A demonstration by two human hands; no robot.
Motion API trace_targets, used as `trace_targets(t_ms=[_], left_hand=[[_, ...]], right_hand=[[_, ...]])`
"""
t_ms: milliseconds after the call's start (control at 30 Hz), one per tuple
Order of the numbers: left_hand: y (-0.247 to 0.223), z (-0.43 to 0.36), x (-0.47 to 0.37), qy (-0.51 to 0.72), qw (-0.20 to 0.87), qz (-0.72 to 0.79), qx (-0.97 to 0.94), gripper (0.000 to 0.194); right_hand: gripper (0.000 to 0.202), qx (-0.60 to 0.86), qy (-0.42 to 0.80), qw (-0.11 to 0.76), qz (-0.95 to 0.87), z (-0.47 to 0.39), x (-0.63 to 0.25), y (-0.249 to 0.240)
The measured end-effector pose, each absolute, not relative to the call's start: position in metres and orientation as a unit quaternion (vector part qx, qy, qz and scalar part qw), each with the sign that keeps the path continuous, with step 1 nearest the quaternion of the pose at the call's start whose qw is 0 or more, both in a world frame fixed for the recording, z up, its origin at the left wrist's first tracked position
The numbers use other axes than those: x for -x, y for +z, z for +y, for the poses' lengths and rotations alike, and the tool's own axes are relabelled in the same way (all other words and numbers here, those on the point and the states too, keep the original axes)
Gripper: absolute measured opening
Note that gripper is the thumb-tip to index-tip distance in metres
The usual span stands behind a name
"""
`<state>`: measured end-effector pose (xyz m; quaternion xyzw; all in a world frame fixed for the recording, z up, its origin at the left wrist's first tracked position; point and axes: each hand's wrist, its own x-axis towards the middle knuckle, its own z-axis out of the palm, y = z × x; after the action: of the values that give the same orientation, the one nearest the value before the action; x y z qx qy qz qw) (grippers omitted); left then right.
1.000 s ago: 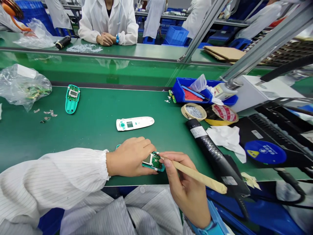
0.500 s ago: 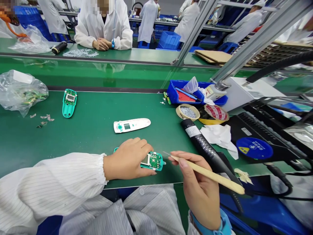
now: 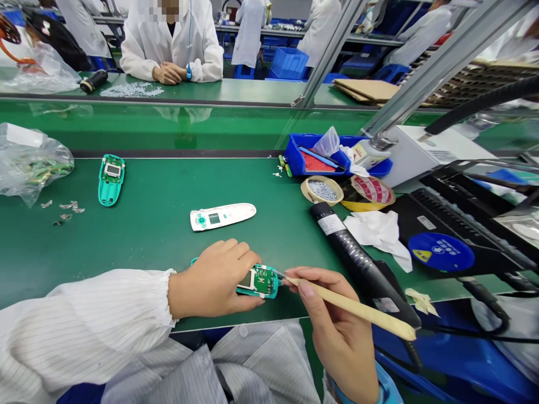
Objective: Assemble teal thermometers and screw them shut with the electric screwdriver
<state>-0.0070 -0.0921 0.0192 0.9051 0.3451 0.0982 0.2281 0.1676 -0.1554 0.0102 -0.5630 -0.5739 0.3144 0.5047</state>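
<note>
the work in hand looked like close work with a thin tool at one end of a small open teal case point(image 3: 276, 285), which lay on the green bench point(image 3: 147, 235) just in front of the person, a green circuit board point(image 3: 263, 278) and part of a small screen showing in it. the left hand point(image 3: 217, 278) lay over the case, fingers along its far side and thumb along the near one, gripping it against the bench and hiding much of it. the right hand point(image 3: 337, 325) pinched a pale yellow stick point(image 3: 357, 306) between thumb and fingers, its thin tip reaching the end of the case by a small pale tab there; whether tip and tab touched could not be told. a further move at that spot seemed to call for a firm left hold and a small, controlled motion of the tip, lest it slip onto the board. beyond the hands lay a long white cover point(image 3: 223, 217) with a little window, well apart from a second teal case point(image 3: 112, 179), open too, near the clear bag point(image 3: 36, 163) at the left.
</note>
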Motion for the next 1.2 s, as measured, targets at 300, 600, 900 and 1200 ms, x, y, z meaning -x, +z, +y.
trace_targets(t_ms=[300, 600, 900, 1200], left_hand=[[0.025, -0.09, 0.011, 0.07, 0.24, 0.352, -0.902, 0.045], [0.034, -0.087, 0.025, 0.02, 0.239, 0.322, -0.916, 0.033], [0.047, -0.082, 0.06, 0.076, 0.643, 0.348, -0.678, 0.036], [0.04, -0.089, 0.085, 0.337, 0.67, 0.458, -0.478, 0.045]], right_hand=[[0.01, 0.578, 0.248, 0.479, -0.613, -0.138, -0.182, 0.014], [0.02, 0.531, -0.021, 0.252, -0.809, -0.065, -0.228, 0.0], [0.026, 0.44, 0.036, 0.23, -0.867, -0.042, -0.166, 0.031], [0.029, 0.452, 0.15, 0.082, -0.876, 0.007, -0.119, 0.024]])
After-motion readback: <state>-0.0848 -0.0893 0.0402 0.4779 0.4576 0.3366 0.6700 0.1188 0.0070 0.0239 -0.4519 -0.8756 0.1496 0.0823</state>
